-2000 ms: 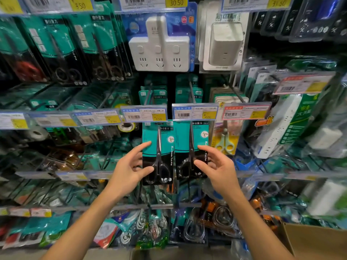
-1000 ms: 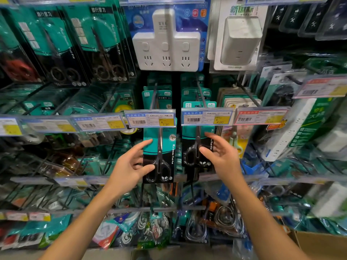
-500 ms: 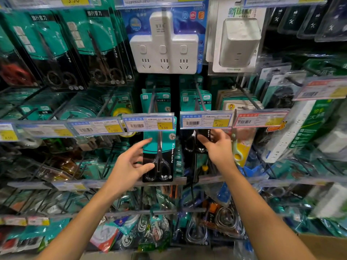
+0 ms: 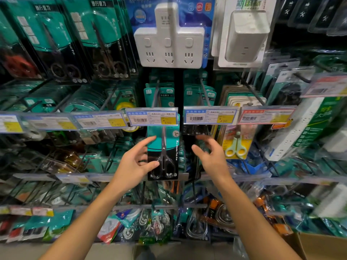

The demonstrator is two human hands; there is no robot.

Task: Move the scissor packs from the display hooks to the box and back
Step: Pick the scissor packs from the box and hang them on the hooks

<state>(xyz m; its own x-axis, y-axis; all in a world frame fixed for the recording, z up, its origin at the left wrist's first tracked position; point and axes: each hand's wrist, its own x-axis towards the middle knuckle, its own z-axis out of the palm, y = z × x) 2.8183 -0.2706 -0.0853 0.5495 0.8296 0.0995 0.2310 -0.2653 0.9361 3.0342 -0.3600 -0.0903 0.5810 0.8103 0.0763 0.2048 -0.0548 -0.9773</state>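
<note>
A teal and black scissor pack (image 4: 163,152) hangs from the hook under the 3.50 price tag (image 4: 152,119). My left hand (image 4: 134,163) holds its left edge, with the thumb on the front near the scissor handles and the fingers up the side. My right hand (image 4: 212,159) hovers empty with spread, blurred fingers, just below the 4.00 price tag (image 4: 210,117). More teal scissor packs (image 4: 199,94) sit back on the hook behind that tag. A cardboard box (image 4: 323,246) shows at the bottom right corner.
Tightly packed hooks surround the hands. Larger scissor packs (image 4: 101,40) and white power adapters (image 4: 169,36) hang above, and small yellow scissors (image 4: 235,147) hang just right of my right hand. Cables and bagged goods (image 4: 154,224) hang below.
My right hand lifted its scissor pack up behind the 4.00 tag onto the hook, let go and drew back down empty. My left hand stayed on the left pack.
</note>
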